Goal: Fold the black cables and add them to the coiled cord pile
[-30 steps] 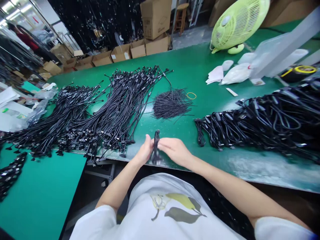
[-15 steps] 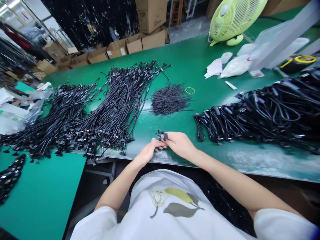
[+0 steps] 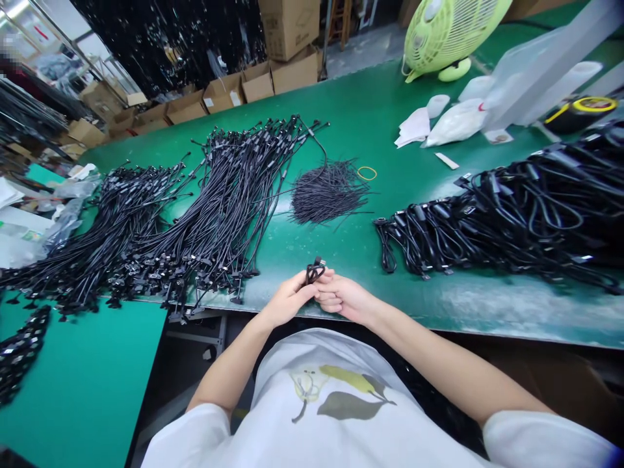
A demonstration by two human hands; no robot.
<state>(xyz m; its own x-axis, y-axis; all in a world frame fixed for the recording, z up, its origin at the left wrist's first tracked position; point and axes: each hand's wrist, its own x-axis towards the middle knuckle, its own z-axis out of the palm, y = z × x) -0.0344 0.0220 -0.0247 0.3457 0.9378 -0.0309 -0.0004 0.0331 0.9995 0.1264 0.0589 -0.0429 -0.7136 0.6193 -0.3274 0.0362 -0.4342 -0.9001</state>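
Above the near edge of the green tabletop [image 3: 341,130], the left hand [image 3: 290,300] closes on a looped black cable [image 3: 314,273] — the right hand [image 3: 347,299] presses alongside, its grip unclear.

The small cable [image 3: 314,273] is partly hidden by fingers [image 3: 327,290], its plug [image 3: 318,262] too small to read; the fan [image 3: 451,29] runs off the far edge, the right cable heap [image 3: 536,214] off the right.

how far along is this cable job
Perhaps halfway, at a guess. Done, maybe: the heap of looped black cables on the right. In hand: one small black cable, held between the left hand and right hand. Left: the long fanned rows of black cables, lying straight, and the tuft of thin wires.
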